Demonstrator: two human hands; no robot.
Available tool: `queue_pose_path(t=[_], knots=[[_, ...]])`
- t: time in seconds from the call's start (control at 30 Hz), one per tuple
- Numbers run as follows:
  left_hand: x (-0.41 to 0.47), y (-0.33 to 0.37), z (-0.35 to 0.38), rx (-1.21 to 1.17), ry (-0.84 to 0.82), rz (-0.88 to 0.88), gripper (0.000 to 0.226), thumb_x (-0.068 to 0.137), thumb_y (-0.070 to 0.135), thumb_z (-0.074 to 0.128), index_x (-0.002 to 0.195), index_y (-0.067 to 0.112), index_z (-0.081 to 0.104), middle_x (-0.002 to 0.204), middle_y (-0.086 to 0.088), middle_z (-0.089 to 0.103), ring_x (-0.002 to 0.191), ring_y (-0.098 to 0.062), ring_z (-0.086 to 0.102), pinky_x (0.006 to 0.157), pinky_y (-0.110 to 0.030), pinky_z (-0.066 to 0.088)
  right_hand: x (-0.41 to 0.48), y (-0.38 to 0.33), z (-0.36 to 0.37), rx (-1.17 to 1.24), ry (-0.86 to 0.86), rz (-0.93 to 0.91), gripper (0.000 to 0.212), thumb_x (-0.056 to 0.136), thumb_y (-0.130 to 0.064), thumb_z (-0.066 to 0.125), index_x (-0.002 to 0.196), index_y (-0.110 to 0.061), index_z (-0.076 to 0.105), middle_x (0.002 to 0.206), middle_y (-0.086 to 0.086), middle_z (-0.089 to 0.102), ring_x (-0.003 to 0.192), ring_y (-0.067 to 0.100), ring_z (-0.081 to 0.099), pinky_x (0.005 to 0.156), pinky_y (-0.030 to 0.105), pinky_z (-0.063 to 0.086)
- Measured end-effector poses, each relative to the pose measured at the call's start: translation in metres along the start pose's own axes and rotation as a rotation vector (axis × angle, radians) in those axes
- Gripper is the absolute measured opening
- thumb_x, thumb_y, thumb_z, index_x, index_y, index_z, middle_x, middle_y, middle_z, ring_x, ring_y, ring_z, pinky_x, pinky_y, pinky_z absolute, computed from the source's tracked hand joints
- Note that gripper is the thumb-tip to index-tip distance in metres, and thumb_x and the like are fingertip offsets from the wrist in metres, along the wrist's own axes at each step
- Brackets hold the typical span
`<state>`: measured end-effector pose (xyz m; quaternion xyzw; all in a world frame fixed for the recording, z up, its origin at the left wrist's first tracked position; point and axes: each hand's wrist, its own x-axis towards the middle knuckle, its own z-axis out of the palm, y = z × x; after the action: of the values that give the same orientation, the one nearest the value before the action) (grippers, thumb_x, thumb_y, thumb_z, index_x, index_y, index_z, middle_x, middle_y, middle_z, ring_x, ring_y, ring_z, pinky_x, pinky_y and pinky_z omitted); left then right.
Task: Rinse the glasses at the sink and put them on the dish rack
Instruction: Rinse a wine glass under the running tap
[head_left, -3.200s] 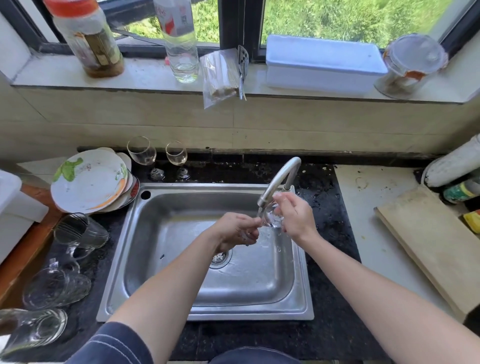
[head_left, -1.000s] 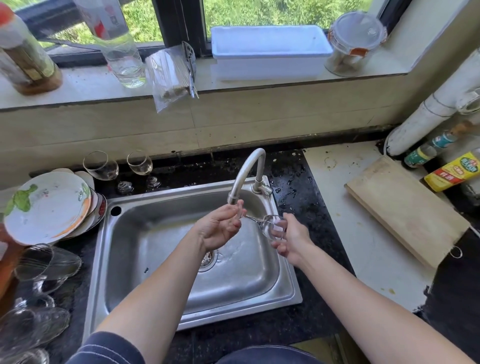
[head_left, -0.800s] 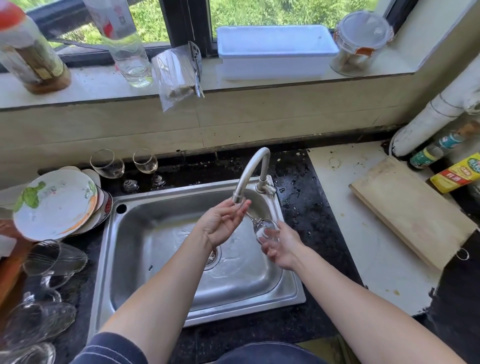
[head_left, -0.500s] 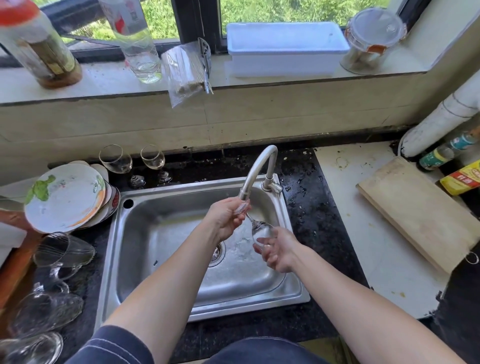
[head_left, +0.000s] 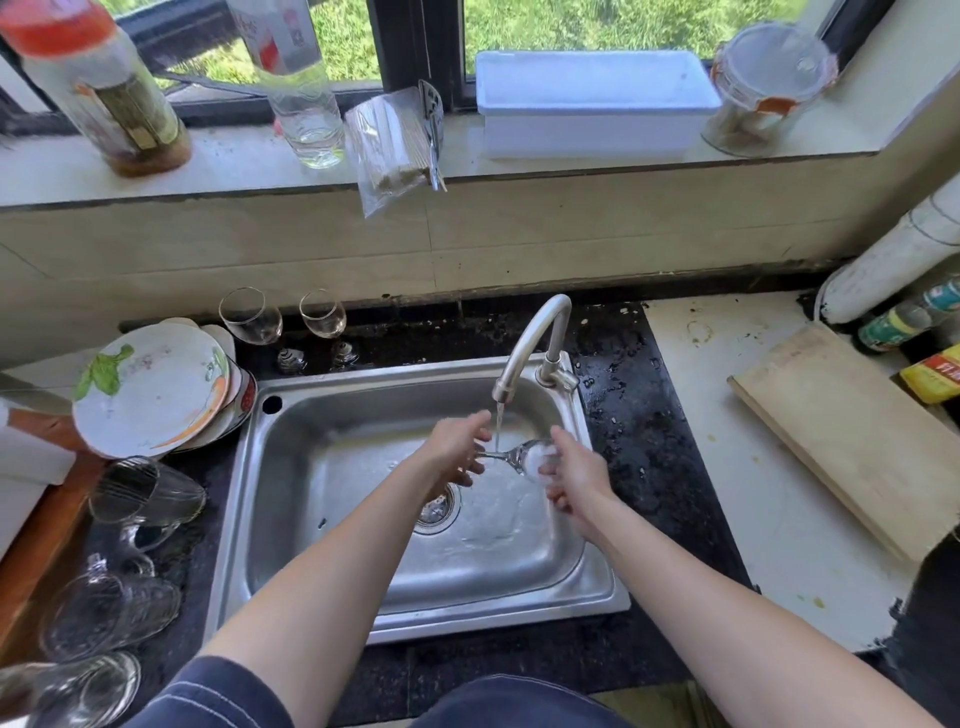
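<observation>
A stemmed wine glass lies on its side over the steel sink, under water running from the faucet. My left hand holds its stem end. My right hand cups the bowl, fingers curled round it. Two more wine glasses stand upright on the black counter behind the sink. Several clear glasses lie on their sides at the left of the sink.
A stack of plates leans at the sink's back left. A wooden cutting board lies on the white counter at right, with bottles behind it. The windowsill holds bottles, a white box and a jar.
The glass has tipped from near upright under the spout to lying sideways, stem to the left. My hands have drawn slightly lower in the sink; the view has shifted a little.
</observation>
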<state>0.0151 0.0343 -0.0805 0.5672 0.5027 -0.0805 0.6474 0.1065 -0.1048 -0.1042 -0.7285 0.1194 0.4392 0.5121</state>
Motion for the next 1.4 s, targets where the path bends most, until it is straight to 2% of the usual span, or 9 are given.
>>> queue_pose_path(t=[0.2, 0.33, 0.43, 0.6, 0.77, 0.9, 1.0, 1.13, 1.4], knots=[[-0.014, -0.022, -0.010, -0.299, -0.018, 0.022, 0.009, 0.094, -0.003, 0.046, 0.100, 0.004, 0.051, 0.075, -0.015, 0.050, 0.059, -0.022, 0.050, 0.044, -0.024, 0.042, -0.006, -0.031, -0.001, -0.259, -0.093, -0.322, 0.022, 0.090, -0.042, 0.064, 0.094, -0.020, 0.063, 0.099, 0.009, 0.067, 0.060, 0.018, 0.062, 0.056, 0.030, 0.049], [-0.015, -0.035, -0.019, -0.040, 0.256, 0.159, 0.010, 0.094, 0.011, 0.046, 0.089, 0.011, 0.055, 0.080, -0.013, 0.059, 0.063, -0.022, 0.050, 0.055, -0.030, 0.040, -0.008, -0.029, -0.009, -0.290, -0.438, -0.219, 0.036, 0.089, -0.025, 0.070, 0.122, -0.021, 0.058, 0.124, 0.004, 0.056, 0.096, 0.026, 0.067, 0.061, 0.029, 0.057], [-0.024, -0.035, -0.022, 0.225, 0.396, 0.261, 0.021, 0.094, 0.024, 0.044, 0.081, 0.010, 0.053, 0.077, -0.008, 0.060, 0.076, -0.028, 0.055, 0.066, -0.037, 0.038, -0.018, -0.020, -0.001, -0.686, -0.464, -0.486, 0.062, 0.075, -0.031, 0.083, 0.129, -0.029, 0.054, 0.127, -0.006, 0.055, 0.104, 0.016, 0.061, 0.081, 0.032, 0.054], [-0.047, -0.025, -0.026, 0.475, 0.459, 0.425, 0.033, 0.095, 0.041, 0.045, 0.080, 0.013, 0.053, 0.073, -0.001, 0.059, 0.077, -0.027, 0.055, 0.065, -0.036, 0.036, -0.039, -0.015, 0.025, -1.245, -0.390, -0.862, 0.054, 0.082, -0.047, 0.069, 0.131, -0.032, 0.054, 0.125, -0.010, 0.063, 0.114, 0.013, 0.057, 0.090, 0.032, 0.045], [-0.061, -0.013, -0.043, 0.334, 0.438, 0.474, 0.043, 0.097, 0.050, 0.037, 0.075, 0.016, 0.050, 0.071, 0.002, 0.058, 0.075, -0.025, 0.057, 0.072, -0.041, 0.045, -0.047, -0.006, 0.037, -1.049, -0.381, -0.827, 0.017, 0.092, -0.042, 0.058, 0.096, -0.028, 0.066, 0.090, -0.009, 0.065, 0.089, 0.018, 0.060, 0.072, 0.034, 0.042], [-0.063, -0.012, -0.076, 0.421, 0.470, 0.476, 0.044, 0.098, 0.050, 0.035, 0.067, 0.018, 0.043, 0.069, 0.000, 0.057, 0.074, -0.029, 0.062, 0.074, -0.043, 0.046, -0.041, 0.007, 0.031, -0.936, -0.260, -0.782, 0.035, 0.097, -0.042, 0.051, 0.065, -0.027, 0.051, 0.076, -0.003, 0.058, 0.075, 0.019, 0.054, 0.066, 0.037, 0.038], [-0.064, -0.018, -0.094, 0.501, 0.437, 0.472, 0.043, 0.098, 0.046, 0.036, 0.065, 0.019, 0.041, 0.068, -0.001, 0.057, 0.075, -0.030, 0.062, 0.075, -0.045, 0.048, -0.027, 0.017, 0.030, -0.776, -0.103, -0.749, 0.037, 0.096, -0.032, 0.055, 0.062, -0.017, 0.055, 0.068, 0.007, 0.060, 0.070, 0.025, 0.054, 0.067, 0.043, 0.042], [-0.068, -0.037, -0.119, 0.543, 0.343, 0.463, 0.043, 0.097, 0.044, 0.041, 0.072, 0.011, 0.052, 0.072, -0.006, 0.062, 0.074, -0.029, 0.062, 0.074, -0.045, 0.053, -0.019, 0.011, 0.039, -0.692, 0.141, -0.584, 0.013, 0.090, -0.038, 0.064, 0.088, -0.029, 0.073, 0.077, -0.007, 0.069, 0.076, 0.014, 0.060, 0.064, 0.029, 0.043], [-0.076, -0.102, -0.172, 0.513, 0.220, 0.438, 0.046, 0.095, 0.041, 0.045, 0.074, 0.002, 0.055, 0.073, -0.017, 0.065, 0.065, -0.033, 0.061, 0.065, -0.047, 0.050, -0.003, -0.008, 0.088, -0.299, 0.318, -0.409, 0.022, 0.074, -0.026, 0.083, 0.071, -0.019, 0.062, 0.083, 0.005, 0.073, 0.082, 0.028, 0.069, 0.078, 0.043, 0.057]])
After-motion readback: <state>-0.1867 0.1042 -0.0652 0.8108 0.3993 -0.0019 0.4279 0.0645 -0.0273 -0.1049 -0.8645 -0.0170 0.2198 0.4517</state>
